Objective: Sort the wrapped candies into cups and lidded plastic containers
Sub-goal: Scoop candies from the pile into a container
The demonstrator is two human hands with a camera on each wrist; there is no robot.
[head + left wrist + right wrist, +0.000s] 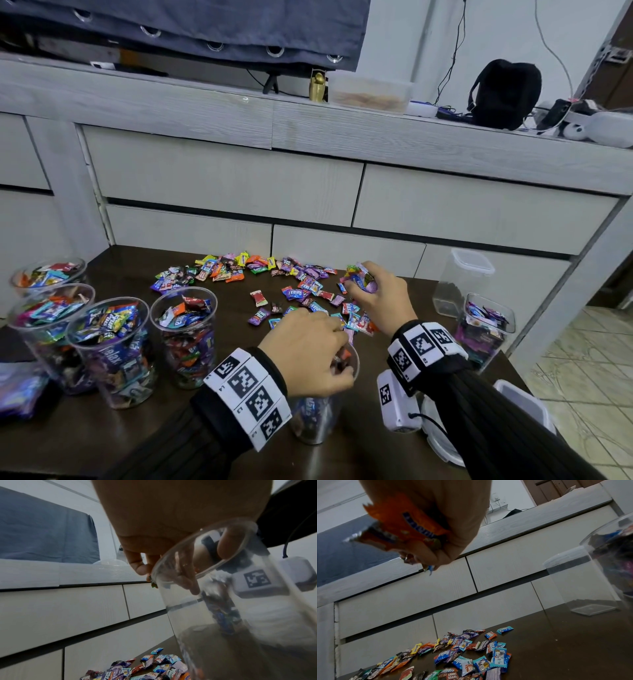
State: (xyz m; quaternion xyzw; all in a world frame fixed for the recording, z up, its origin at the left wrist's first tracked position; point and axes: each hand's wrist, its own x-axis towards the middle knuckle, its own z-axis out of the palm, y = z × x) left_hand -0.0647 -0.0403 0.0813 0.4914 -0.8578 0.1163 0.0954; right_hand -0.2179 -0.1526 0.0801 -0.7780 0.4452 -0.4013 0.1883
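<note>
The left hand [305, 349] hangs palm down over the mouth of a clear cup [317, 419] at 6 o'clock on the dark desk [219, 442], its fingers curled down inside the rim. In the left wrist view the fingertips [190, 582] reach into the cup and pinch small wrappers, one sticking out at the rim; a few candies lie at the cup's bottom. The right hand [378, 294] is raised at 2 o'clock from the left hand, over the near right edge of the loose candy pile [274, 284], and is clenched on a bunch of candies [359, 277]. The right wrist view shows an orange wrapper [399, 526] with blue lettering, too blurred to read, pressed under its palm, with more wrapper ends poking from the curled fingers.

The pile spreads across the desk from 11 to 1 o'clock, just beyond both hands. "Relax" reads on several blue and purple wrappers [442, 655], and "COFFEE CANDY" on a brown one [452, 674]. Four filled cups [113, 349] stand in a group at 9 o'clock; one shows "Relax" through its wall. At 3 o'clock an uncovered square container [486, 329] holds purple candies, and behind it, at 2 o'clock, a lidded container [460, 284] stands upright.
</note>
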